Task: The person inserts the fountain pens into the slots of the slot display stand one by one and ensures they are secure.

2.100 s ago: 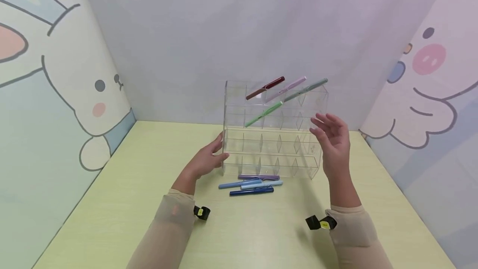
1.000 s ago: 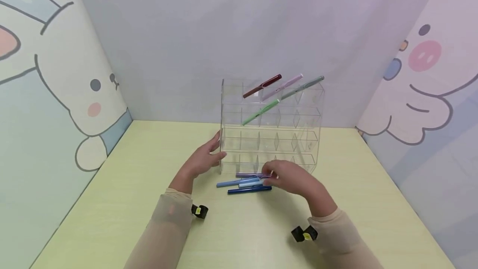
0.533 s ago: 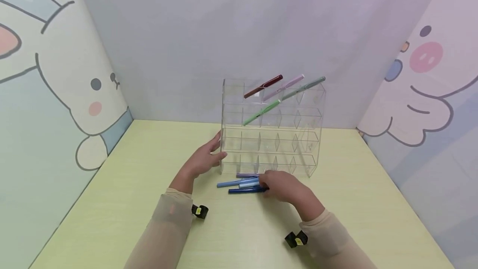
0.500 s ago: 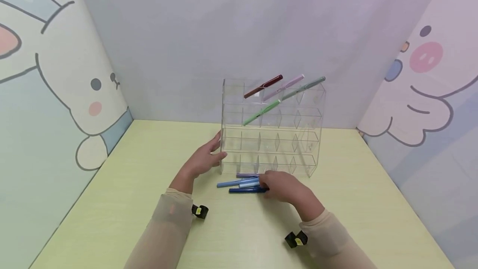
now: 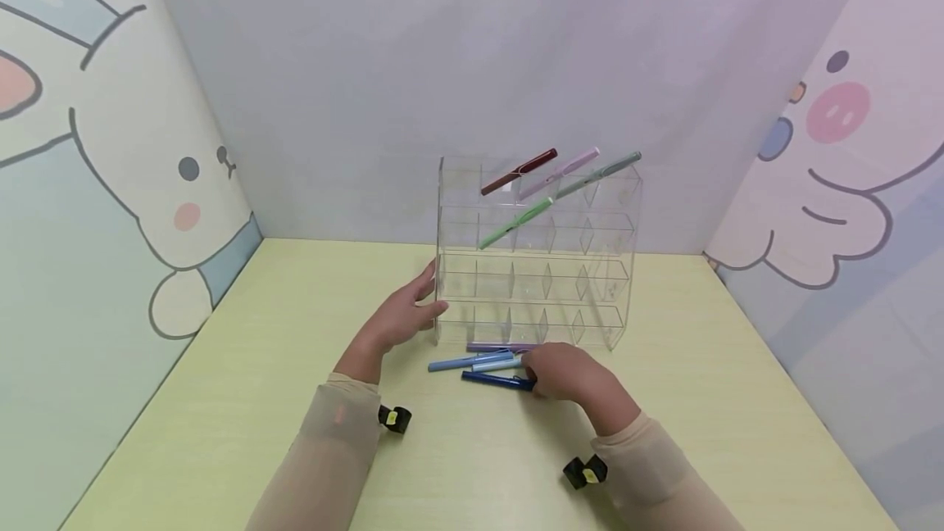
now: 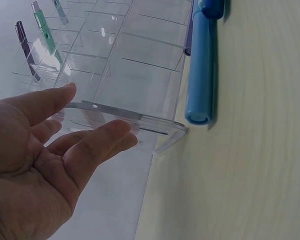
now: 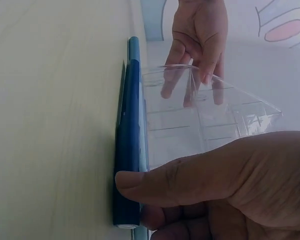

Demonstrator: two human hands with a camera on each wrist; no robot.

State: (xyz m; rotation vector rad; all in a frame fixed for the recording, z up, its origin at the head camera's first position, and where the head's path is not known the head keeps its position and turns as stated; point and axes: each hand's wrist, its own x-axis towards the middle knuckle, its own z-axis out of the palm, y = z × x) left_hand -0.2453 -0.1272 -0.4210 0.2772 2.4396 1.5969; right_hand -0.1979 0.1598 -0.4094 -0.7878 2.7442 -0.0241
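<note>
My right hand (image 5: 568, 371) pinches the right end of a dark blue pen (image 5: 490, 380) on the table; the thumb lies across its barrel in the right wrist view. Beside it lie a purple pen (image 5: 497, 347), a blue pen (image 5: 460, 363) and a light blue pen (image 5: 494, 365). My left hand (image 5: 401, 314) rests against the left side of a clear tiered rack (image 5: 531, 289), fingers extended along the side wall and thumb by its front edge. Slanted in the rack's upper tiers are dark red (image 5: 516, 173), pink (image 5: 560, 172), grey-green (image 5: 599, 175) and green pens (image 5: 516, 223).
The rack's lower two tiers have divided compartments with no pens in them. A pale yellow table (image 5: 295, 449) lies under everything. Behind stands a plain grey backdrop (image 5: 442, 47), with cartoon-printed panels (image 5: 96, 367) on both sides.
My right hand has come down from beside the rack to the loose pens and taken hold of the dark blue one. That pen has turned slightly, its left end shifting right. The left hand stays put.
</note>
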